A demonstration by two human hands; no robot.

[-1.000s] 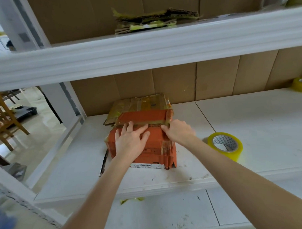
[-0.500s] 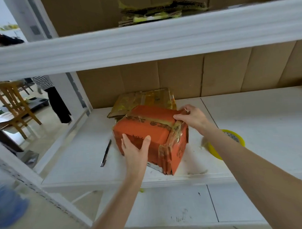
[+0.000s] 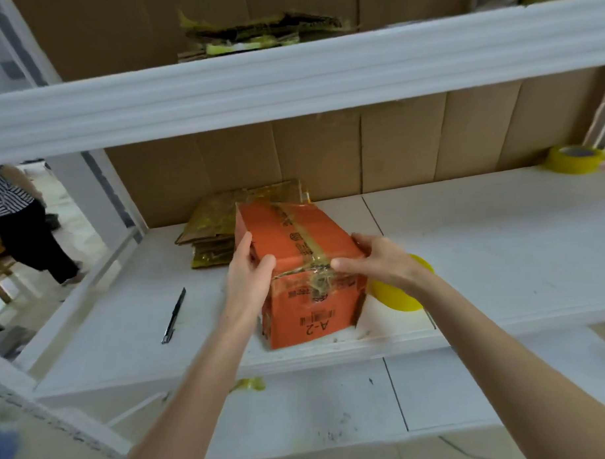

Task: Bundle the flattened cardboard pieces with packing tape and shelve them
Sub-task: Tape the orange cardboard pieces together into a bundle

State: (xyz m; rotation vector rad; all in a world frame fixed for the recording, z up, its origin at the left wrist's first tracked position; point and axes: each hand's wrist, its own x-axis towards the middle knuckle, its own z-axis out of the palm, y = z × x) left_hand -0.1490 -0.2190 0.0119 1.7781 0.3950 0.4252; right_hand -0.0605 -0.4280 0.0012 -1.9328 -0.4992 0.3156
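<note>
Squeeze inward with both palms and lift level: your left hand (image 3: pixel 249 275) curls round the left edge of the orange bundle (image 3: pixel 287 240), and your right hand (image 3: pixel 377 261) clasps its right corner, thumb on crinkled glossy tape (image 3: pixel 317 259). The boxy bundle stands between them. Beyond your left hand lies a flat brown stack (image 3: pixel 212 229).

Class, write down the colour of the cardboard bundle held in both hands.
The bundle is orange, crossed by yellowish tape; the head view shows it.

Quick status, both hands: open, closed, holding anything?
Left hand: grips the left edge of the orange cardboard bundle.
Right hand: grips the same bundle's upper right edge.
</note>
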